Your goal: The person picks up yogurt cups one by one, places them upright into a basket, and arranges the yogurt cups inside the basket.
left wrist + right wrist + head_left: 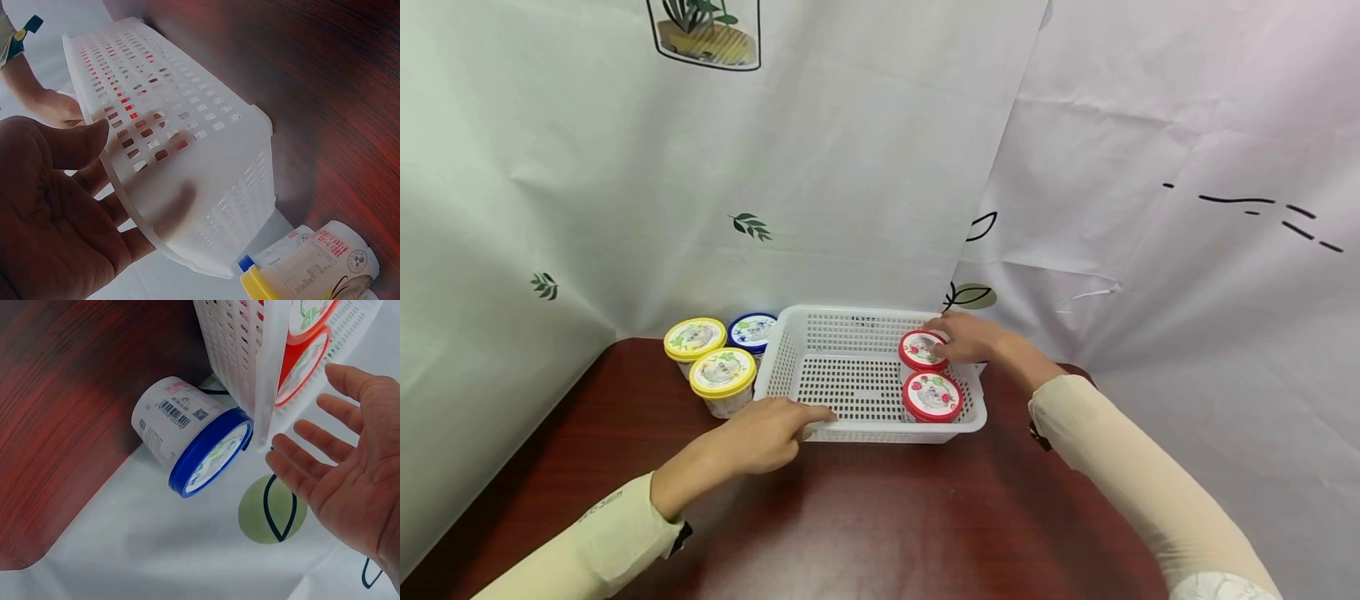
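Note:
A white perforated plastic basket [865, 428] sits on the table. My left hand [767, 435] grips its front rim near the left corner; the left wrist view shows the thumb outside the wall and the fingers inside. Two tubs with red lids stand along the basket's right end, a near one [932, 397] and a far one [917, 350]. Over the far tub and the right rim reaches my right hand [972, 335]. Its fingers look extended and apart in the right wrist view, nothing between them. Just outside the basket there stands a blue-lidded tub [181, 428].
Left of the basket are two yellow-lidded tubs, one behind [694, 338] and one in front [722, 372], with another blue-lidded tub [752, 331] beside them. A pale printed cloth [865, 183] hangs behind the dark red wooden table [880, 517].

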`<state>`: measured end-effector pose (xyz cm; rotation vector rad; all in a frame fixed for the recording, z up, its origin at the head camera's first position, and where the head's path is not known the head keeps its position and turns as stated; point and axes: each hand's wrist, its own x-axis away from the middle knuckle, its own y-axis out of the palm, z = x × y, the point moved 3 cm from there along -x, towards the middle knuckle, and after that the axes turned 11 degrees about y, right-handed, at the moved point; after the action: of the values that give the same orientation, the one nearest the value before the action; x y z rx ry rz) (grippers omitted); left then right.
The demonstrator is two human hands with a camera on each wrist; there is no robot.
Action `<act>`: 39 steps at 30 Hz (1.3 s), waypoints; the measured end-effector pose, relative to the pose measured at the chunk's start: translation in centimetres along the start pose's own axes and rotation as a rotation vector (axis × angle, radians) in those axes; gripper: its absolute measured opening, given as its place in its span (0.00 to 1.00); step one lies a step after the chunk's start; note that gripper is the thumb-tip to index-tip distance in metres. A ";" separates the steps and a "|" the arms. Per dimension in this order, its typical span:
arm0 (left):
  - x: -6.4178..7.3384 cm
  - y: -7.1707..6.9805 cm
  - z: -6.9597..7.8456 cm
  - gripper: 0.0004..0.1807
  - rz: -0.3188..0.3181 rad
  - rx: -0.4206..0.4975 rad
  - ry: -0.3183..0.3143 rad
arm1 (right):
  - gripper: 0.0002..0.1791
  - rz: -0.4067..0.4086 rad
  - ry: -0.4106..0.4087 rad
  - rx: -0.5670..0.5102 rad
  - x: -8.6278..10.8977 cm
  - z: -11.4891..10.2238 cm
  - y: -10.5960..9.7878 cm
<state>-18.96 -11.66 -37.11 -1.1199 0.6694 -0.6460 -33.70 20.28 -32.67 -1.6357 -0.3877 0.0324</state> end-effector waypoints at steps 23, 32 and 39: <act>0.0 0.0 0.1 0.27 -0.012 -0.002 -0.005 | 0.34 0.000 0.059 0.053 0.1 2.0 -1.2; 0.0 0.0 0.0 0.27 -0.006 -0.003 0.006 | 0.41 -0.009 0.100 0.027 0.1 3.1 -1.1; 0.0 0.0 0.0 0.28 -0.004 -0.003 0.005 | 0.40 0.008 0.103 0.019 0.2 3.6 -1.0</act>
<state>-18.94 -11.66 -37.13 -1.1228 0.6728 -0.6516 -34.65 23.88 -32.01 -1.6126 -0.3015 -0.0420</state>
